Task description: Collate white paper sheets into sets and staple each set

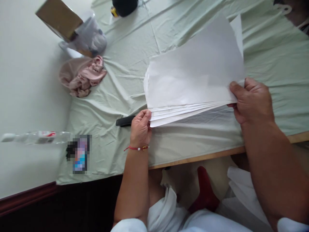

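A stack of white paper sheets (193, 71) is held up over the cloth, its near edges fanned into several layers. My left hand (142, 127) pinches the stack's near left corner, and a red string bracelet (140, 148) circles that wrist. On the right, my right hand (253, 100) grips the near right corner with the thumb on top and the fingers underneath. A black, bar-shaped object (125, 121) lies on the cloth just left of my left hand, partly hidden by it.
A pale green cloth (116, 93) covers the table. Toward the left lie a crumpled pink cloth (84, 77), a plastic bag (90, 38), a brown box (59, 19), a clear bottle (45, 137) and a pixelated item (80, 154). The wooden edge (193, 158) runs along the front.
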Tool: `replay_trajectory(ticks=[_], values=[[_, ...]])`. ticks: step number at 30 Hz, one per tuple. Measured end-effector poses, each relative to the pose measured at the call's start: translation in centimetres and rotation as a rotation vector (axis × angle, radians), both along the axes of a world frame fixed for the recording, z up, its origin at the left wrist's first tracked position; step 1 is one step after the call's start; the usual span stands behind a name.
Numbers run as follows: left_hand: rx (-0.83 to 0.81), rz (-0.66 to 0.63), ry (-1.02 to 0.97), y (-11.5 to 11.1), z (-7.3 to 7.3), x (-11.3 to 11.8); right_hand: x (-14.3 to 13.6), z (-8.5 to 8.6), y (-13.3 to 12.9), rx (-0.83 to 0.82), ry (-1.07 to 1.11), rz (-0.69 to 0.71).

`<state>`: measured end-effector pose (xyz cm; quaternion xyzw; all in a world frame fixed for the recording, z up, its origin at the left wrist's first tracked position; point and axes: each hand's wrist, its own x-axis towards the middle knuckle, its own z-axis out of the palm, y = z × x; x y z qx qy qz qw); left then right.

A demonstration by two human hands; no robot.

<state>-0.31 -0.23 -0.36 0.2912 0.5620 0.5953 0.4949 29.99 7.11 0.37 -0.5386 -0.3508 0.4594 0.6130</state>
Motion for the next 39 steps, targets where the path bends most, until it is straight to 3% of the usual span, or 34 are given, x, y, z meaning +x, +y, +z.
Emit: replay_trajectory(ticks=[7, 15, 21, 27, 31, 39], values=[[0.000, 0.002, 0.014, -0.2, 0.1, 0.0, -0.1, 0.3, 0.0, -0.051, 0.000, -0.027], [0.048, -0.081, -0.002, -0.4, 0.6, 0.2, -0.2, 1.0, -0.3, -0.124, -0.015, -0.056], [0.051, -0.047, -0.047, -0.3, 0.9, 0.2, -0.3, 1.0, -0.3, -0.127, -0.035, -0.040], [0.059, 0.071, -0.001, 0.0, 0.2, 0.3, -0.2, 0.5, -0.3, -0.081, -0.032, -0.009], [0.017, 0.053, 0.055, 0.0, 0.0, 0.2, -0.2, 0.6, -0.5, -0.060, -0.032, 0.001], [-0.051, 0.032, 0.067, -0.2, 1.0, 0.5, -0.3, 1.0, -0.3, -0.117, -0.053, -0.038]])
